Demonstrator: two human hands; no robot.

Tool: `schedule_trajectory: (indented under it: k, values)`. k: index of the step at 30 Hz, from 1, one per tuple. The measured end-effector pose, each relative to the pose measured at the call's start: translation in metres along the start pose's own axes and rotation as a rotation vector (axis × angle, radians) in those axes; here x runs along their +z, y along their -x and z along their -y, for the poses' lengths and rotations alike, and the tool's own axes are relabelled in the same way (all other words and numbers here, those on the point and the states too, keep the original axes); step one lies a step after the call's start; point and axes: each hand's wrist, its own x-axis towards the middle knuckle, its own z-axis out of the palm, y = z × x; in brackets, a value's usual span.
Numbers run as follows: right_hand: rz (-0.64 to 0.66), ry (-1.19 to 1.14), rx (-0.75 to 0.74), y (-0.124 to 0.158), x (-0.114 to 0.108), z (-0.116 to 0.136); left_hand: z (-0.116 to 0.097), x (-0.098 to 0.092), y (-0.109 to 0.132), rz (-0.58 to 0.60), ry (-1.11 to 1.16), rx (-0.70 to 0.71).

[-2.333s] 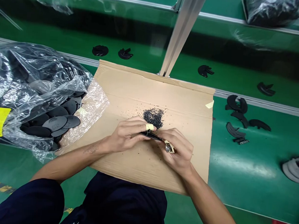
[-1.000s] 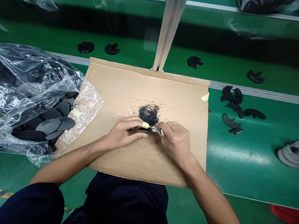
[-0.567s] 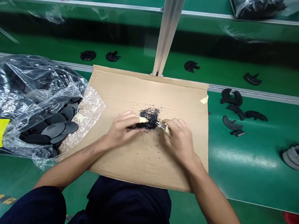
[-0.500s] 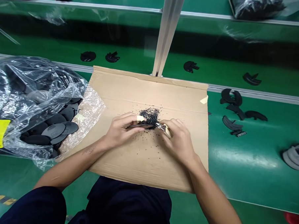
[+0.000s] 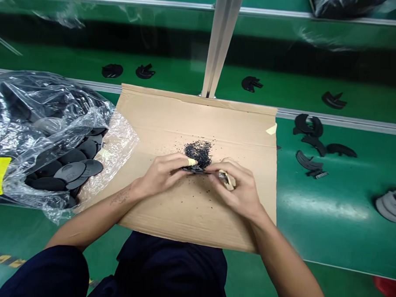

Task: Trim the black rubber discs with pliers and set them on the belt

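Over a brown cardboard sheet (image 5: 182,218), my left hand (image 5: 162,173) pinches a thin black plastic disc (image 5: 197,169), seen nearly edge-on. Pale tape wraps one of its fingers. My right hand (image 5: 237,185) is closed round a small tool (image 5: 227,179) with a pale, taped-looking handle, while its fingertips touch the right end of the disc. A pile of tiny black bits (image 5: 198,152) lies on the cardboard just beyond the disc, and loose specks are scattered around it.
On the left, a clear plastic bag (image 5: 45,102) spills black discs (image 5: 70,172). Curved black parts (image 5: 310,162) lie on the green table at right, near grey round pieces (image 5: 392,205). An upright metal post (image 5: 218,44) rises behind the cardboard; more black parts (image 5: 251,83) lie beyond the rail.
The tool has turned back into my right palm, its metal tip now away from the disc, and the right fingertips have come onto the disc. The disc has tilted slightly.
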Motion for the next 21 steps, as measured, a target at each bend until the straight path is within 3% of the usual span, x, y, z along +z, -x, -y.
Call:
schedule_trajectory:
  k: [6, 15, 21]
  values:
    - [0.074, 0.406, 0.011, 0.001, 0.002, -0.014, -0.007, -0.003, -0.003, -0.029, 0.107, -0.020]
    - [0.078, 0.581, -0.059, 0.005, 0.013, -0.008, -0.010, 0.002, -0.001, -0.032, 0.196, 0.008]
    - [0.151, 0.665, -0.012, 0.006, 0.013, 0.001, -0.008, 0.006, 0.003, -0.040, 0.233, 0.040]
